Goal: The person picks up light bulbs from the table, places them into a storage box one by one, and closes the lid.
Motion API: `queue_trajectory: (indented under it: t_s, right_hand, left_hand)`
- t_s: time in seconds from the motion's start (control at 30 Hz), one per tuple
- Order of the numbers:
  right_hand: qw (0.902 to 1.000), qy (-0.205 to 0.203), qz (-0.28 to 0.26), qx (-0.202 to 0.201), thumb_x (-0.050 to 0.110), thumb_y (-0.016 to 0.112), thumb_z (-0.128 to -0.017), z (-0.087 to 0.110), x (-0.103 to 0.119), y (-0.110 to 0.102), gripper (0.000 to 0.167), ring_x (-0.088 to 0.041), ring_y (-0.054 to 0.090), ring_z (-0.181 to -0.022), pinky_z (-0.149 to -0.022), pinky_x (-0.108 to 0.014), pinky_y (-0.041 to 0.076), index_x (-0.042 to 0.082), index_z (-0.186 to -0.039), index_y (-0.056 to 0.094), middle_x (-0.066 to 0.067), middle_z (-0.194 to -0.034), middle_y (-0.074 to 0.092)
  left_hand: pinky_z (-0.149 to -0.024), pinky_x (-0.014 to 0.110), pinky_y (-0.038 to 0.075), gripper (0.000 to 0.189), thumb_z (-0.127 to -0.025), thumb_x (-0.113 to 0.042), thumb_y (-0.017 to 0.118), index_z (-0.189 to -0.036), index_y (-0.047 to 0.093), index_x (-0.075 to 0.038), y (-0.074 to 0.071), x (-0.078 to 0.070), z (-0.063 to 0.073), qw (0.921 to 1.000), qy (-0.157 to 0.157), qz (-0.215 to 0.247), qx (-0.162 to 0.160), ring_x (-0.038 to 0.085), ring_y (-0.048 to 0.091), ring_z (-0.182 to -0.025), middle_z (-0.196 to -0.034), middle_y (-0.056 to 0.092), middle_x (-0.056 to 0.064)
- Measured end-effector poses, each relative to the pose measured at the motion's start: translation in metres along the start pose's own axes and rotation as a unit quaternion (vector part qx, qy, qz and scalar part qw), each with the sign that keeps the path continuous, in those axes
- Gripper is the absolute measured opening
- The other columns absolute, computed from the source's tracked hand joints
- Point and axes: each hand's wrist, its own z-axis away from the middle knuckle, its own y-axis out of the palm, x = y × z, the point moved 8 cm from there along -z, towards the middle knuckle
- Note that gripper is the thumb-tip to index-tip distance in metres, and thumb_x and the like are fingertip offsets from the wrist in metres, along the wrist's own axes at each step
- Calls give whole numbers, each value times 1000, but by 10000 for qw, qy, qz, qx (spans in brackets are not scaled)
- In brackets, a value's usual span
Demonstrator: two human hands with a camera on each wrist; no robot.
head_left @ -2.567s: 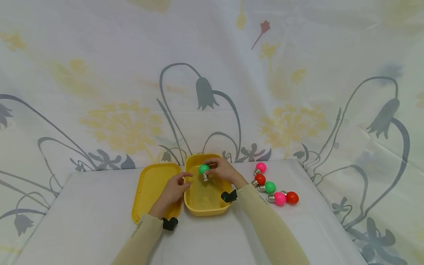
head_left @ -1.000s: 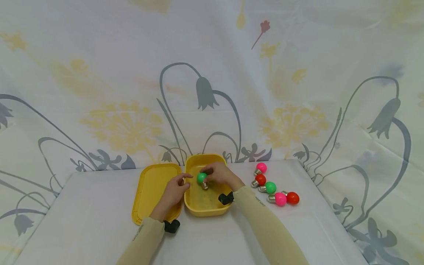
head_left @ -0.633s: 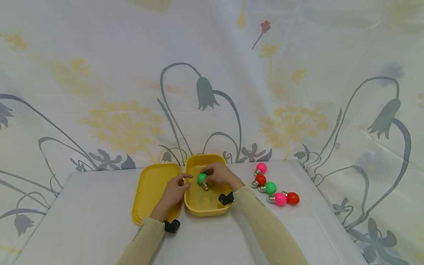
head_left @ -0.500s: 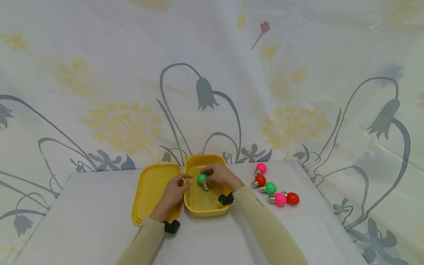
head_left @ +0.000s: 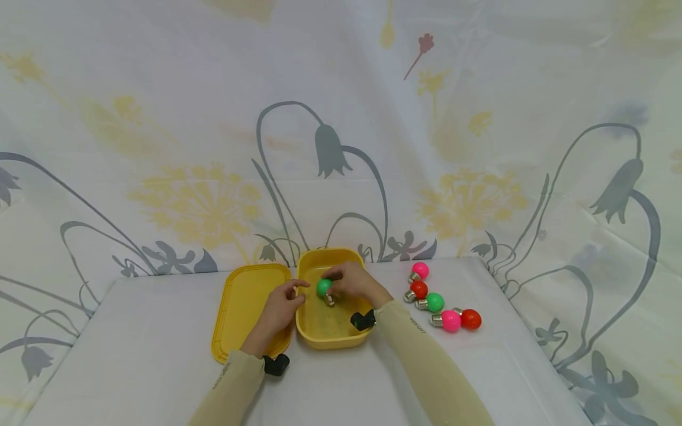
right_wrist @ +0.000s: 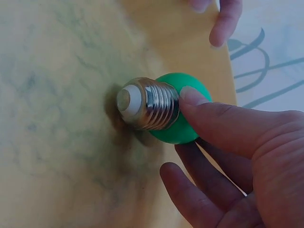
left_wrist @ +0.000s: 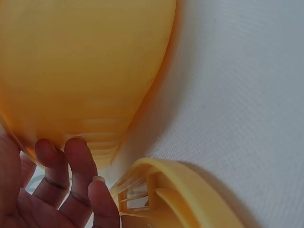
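Note:
My right hand [head_left: 351, 280] reaches into a yellow plastic box [head_left: 333, 342] and pinches a green light bulb [head_left: 324, 287] between thumb and fingers. In the right wrist view the bulb's silver screw base [right_wrist: 159, 105] lies tilted close over the box floor, and the thumb presses near where base and globe meet. At the box's left wall is my left hand [head_left: 280, 305], index finger and thumb over the rim. Its other fingers [left_wrist: 78, 154] curl against the outside of that wall in the left wrist view.
A yellow lid [head_left: 245, 307] lies flat left of the box, partly under the left hand. Right of the box lie several bulbs: pink [head_left: 421, 270], red [head_left: 419, 289], green [head_left: 435, 302], another pink [head_left: 451, 320] and another red [head_left: 471, 319]. A flower-patterned cloth hangs behind the table.
Since the oldest frame my right hand has lowered the green bulb further into the box, slightly toward me, and the bulb has tilted. Over the last second both hands hold still.

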Motion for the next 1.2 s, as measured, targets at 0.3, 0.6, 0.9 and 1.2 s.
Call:
queue_trajectory:
  t_s: [0.3,0.6,0.9,1.2]
  right_hand:
    - [9998,144,-160,-6,11,77,-84,-2,-2,1,35,-21,64,-110,-97,-37,48,8,-119,72,-5,-117,70]
    - [9992,50,-409,0,8,75,-85,-3,-1,1,35,-22,65,-109,-95,-36,50,4,-119,72,-9,-117,70]
    - [9990,95,-429,-100,7,75,-86,-2,-1,0,34,-24,64,-111,-96,-38,49,5,-120,72,-9,-118,70]
    - [9971,103,-711,-232,8,74,-88,2,3,-11,36,-24,62,-116,-101,-39,46,6,-124,70,-8,-122,69]
  left_hand:
    - [-58,29,33,28,-91,-8,63,-118,68,-12,-2,-1,2,9999,85,-77,-47,20,43,-66,-73,42,4]
    - [-59,29,34,27,-91,-9,62,-117,68,-14,-4,-1,3,9999,3,-12,-101,20,44,-68,-74,43,4]
    - [-58,29,34,27,-91,-9,62,-117,68,-15,-2,1,2,10000,-14,0,-80,20,44,-67,-74,42,4]
    - [-58,30,33,27,-91,-10,62,-117,68,-14,1,-3,0,9999,78,-118,-89,20,43,-65,-74,42,4]
